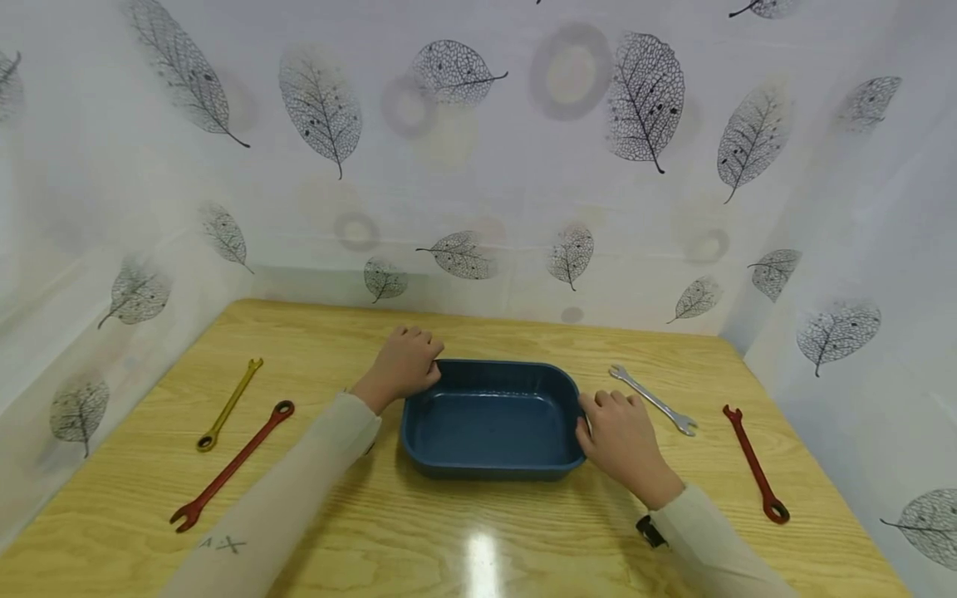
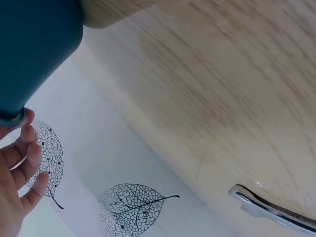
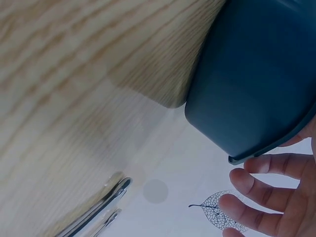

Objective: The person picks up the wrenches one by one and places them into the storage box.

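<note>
A dark blue rectangular baking dish (image 1: 493, 419) with rounded corners is on the wooden table, nothing inside it. My left hand (image 1: 404, 363) grips its rim at the far left corner. On the opposite side, my right hand (image 1: 622, 438) holds the right rim, thumb toward the inside. The left wrist view has the dish's outer wall (image 2: 37, 49) at upper left, with fingers (image 2: 32, 157) bent below the rim. From the right wrist, the dish's side (image 3: 256, 74) shows, and the index fingertip (image 3: 257, 163) meets the rim while the other fingers are spread below.
Left of the dish lie a gold-coloured combination wrench (image 1: 230, 404) and a longer red combination wrench (image 1: 235, 465). To its right are a silver open-end wrench (image 1: 652, 399) and another red combination wrench (image 1: 755, 465). A leaf-print cloth (image 1: 493, 183) hangs behind and beside the table (image 1: 419, 540).
</note>
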The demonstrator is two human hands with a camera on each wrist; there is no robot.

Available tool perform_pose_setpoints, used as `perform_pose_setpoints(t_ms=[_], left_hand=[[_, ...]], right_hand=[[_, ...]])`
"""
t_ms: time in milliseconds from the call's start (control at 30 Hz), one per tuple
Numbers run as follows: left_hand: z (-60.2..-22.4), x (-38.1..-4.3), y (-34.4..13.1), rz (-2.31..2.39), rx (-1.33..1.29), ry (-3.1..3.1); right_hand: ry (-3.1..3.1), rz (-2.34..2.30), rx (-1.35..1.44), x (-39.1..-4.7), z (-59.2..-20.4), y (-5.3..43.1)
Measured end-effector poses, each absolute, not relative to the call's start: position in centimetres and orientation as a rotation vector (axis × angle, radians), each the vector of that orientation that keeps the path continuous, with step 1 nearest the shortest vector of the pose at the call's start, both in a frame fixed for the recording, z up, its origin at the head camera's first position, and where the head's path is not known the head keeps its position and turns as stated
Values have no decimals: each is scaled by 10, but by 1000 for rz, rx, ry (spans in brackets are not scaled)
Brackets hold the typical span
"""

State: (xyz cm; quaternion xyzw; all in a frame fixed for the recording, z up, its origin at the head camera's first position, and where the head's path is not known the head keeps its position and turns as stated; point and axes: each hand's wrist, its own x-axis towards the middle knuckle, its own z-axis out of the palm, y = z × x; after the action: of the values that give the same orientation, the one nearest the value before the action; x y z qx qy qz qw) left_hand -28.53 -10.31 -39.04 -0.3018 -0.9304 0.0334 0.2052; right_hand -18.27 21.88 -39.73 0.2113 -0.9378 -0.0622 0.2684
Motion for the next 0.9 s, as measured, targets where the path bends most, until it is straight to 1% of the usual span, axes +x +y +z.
perform_pose_setpoints(t_ms=[500, 900], left_hand=[[-399, -282, -103, 66, -721, -2553], [-398, -282, -99, 54, -703, -2554]], right_hand=[[-2530, -171, 563, -180, -395, 218], [-2428, -102, 546, -179, -374, 246]])
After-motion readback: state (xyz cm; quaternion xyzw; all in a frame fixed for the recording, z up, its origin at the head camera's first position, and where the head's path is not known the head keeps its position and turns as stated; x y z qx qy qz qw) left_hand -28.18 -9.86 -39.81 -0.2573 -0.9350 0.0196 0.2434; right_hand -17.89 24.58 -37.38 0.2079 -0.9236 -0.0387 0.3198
